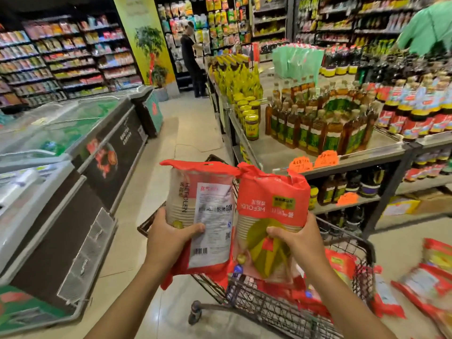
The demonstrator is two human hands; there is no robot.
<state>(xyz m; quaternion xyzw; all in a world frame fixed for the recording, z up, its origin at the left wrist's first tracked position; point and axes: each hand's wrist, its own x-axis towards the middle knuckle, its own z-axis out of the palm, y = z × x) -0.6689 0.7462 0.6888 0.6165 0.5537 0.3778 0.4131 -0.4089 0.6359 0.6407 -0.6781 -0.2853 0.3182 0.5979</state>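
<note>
Both forearms reach out over the shopping cart [281, 311]. Left hand [168, 238] curls round the near end of one red cup pack [203, 206]; right hand [302, 241] grips a second pack [271, 199] just beside it. Other red packs [340, 263] already lie in the cart; these two, I judge, are not yet placed.

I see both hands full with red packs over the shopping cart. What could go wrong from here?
1. The left hand and right hand each hold a bulky pack, the left pack and right pack, in a one-handed grip. Either could slip and miss the cart.
2. Loose packs on the floor lie beside the cart. The person might step on them or trip.
</note>
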